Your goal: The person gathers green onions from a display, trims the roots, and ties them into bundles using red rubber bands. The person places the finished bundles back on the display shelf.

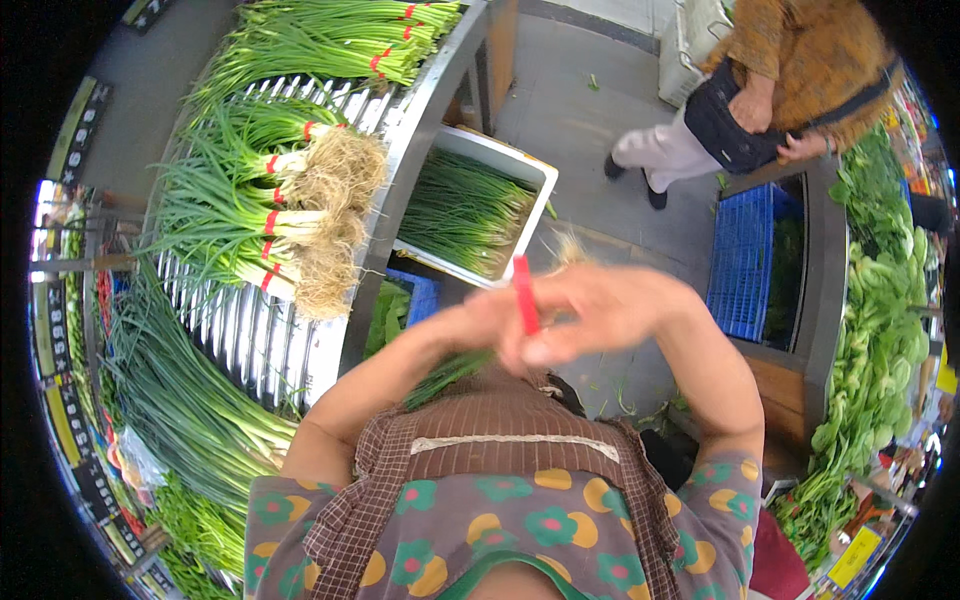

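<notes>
My left hand [487, 322] is closed around a bunch of green onions; green leaves [450, 375] stick out below it and blurred pale roots [566, 251] above. Over the bunch lies my right hand [600, 307], its fingers at a red tape band [526, 295]. Motion blur hides which fingers touch the tape. To the left, several rooted green onion bunches [274, 221] with red bands rest on a ribbed metal shelf [262, 337]. Rootless banded bunches [390, 45] lie farther up, and loose long green onions [195, 390] nearer to me.
A white foam box [544, 202] of thin green stalks stands beside the shelf, near a blue crate [424, 296]. Another person [795, 82] with a black bag stands at the upper right, by white crates [679, 60]. Leafy greens [874, 337] line the right counter, above a blue basket [742, 262].
</notes>
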Motion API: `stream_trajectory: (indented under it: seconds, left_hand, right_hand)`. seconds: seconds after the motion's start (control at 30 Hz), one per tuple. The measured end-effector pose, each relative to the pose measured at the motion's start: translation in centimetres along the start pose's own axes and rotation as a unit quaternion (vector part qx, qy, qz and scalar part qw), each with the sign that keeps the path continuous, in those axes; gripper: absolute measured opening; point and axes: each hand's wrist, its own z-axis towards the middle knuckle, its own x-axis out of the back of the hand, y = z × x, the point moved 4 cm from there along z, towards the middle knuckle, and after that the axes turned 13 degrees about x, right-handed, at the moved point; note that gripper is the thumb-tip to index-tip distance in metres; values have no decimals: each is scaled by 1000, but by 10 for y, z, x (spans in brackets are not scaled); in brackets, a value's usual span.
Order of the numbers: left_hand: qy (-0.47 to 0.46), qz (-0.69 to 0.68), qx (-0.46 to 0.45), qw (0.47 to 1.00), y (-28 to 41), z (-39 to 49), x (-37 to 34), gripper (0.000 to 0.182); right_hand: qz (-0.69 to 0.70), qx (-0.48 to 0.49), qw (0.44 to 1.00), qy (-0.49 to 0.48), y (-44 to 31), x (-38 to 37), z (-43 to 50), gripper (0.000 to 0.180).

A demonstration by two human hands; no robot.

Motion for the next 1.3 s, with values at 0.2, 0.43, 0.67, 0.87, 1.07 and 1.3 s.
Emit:
stream_trajectory:
  seconds: [0.2, 0.43, 0.67, 0.87, 1.07, 1.3]
  left_hand:
    - [108, -177, 52, 977, -12, -17, 64, 26]
    - [84, -203, 39, 975, 22, -32, 43, 18]
    - [-169, -202, 187, 946, 21, -35, -39, 26]
    - [-138, -205, 109, 963, 23, -28, -25, 25]
    - [22, -258, 75, 963, 25, -38, 24, 22]
    - [172, 78, -74, 979, 33, -32, 16, 33]
  right_hand:
    - [-117, -284, 926, 219, 42, -24, -50, 44]
    - [-41, -213, 895, 389, 87, -17, -68, 46]
    - [-59, -67, 984, 156, 56, 31, -17, 28]
    - [-287, 87, 952, -66, -30, 8, -4, 24]
    - [-147, 72, 984, 68, -44, -41, -39, 35]
    - [-311, -163, 877, 329, 29, -40, -73, 65]
